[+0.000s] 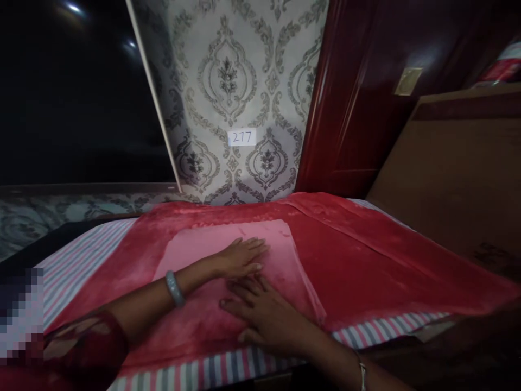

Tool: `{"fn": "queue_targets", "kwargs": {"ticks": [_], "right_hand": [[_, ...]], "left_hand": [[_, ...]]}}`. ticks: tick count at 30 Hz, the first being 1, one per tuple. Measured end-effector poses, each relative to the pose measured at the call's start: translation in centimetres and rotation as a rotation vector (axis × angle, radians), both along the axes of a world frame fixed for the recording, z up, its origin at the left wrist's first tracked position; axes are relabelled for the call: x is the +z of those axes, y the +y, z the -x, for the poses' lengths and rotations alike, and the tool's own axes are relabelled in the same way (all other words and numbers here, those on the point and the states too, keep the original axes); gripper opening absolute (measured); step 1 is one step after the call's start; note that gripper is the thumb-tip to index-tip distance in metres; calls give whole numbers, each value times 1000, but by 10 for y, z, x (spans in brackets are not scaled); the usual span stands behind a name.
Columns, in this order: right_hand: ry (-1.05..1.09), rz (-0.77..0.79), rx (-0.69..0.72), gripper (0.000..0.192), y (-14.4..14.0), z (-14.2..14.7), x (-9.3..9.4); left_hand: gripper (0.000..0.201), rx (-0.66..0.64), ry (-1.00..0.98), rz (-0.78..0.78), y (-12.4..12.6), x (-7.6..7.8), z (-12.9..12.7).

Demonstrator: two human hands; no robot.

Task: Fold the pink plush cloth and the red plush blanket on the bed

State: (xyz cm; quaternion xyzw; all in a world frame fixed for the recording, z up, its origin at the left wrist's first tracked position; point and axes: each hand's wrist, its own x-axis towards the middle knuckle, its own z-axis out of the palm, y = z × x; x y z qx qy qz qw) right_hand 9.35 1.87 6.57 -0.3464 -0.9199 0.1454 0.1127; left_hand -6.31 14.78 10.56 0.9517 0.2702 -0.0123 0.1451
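Observation:
My left hand (241, 256), with a pale bangle (175, 289) on its wrist, lies flat on a square stack of pink paper or thin cloth (195, 244); I cannot tell which. My right hand (268, 315) is just nearer to me, fingers spread over the front part of the same pink stack, its fingertips close to the left hand. Under the stack is a red plush blanket (350, 271), spread wide to both sides. Neither hand grasps anything. The near edge of the pink stack is hard to tell from the blanket.
A striped sheet (89, 250) shows beneath the blanket. Behind stand a patterned wall with a paper label (242, 137) reading 277, a dark screen (73, 98) at left and a dark red door frame (317, 108). A large cardboard box (456, 174) flanks the right side.

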Motion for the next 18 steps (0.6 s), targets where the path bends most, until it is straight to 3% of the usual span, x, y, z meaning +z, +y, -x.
{"fn": "queue_targets", "kwargs": {"ticks": [3,5,9,13,18], "right_hand": [[40,-25,-63,56,-6,-21,17],[36,-39,-144,58,-8,-38,14],[6,-69,-200,74,-6,-63,-29],[23,-249,-181,77,0,-66,-73],[-7,-374,-196,72,5,-64,-86]], "left_hand": [[65,-141,10,-28,20,-10,-29],[64,-245,-1,-64,29,-18,-44],[67,-380,-28,-126,48,-32,-64],[67,-362,-84,-158,84,-43,-74],[68,-181,-103,-35,137,-54,-82]]}}
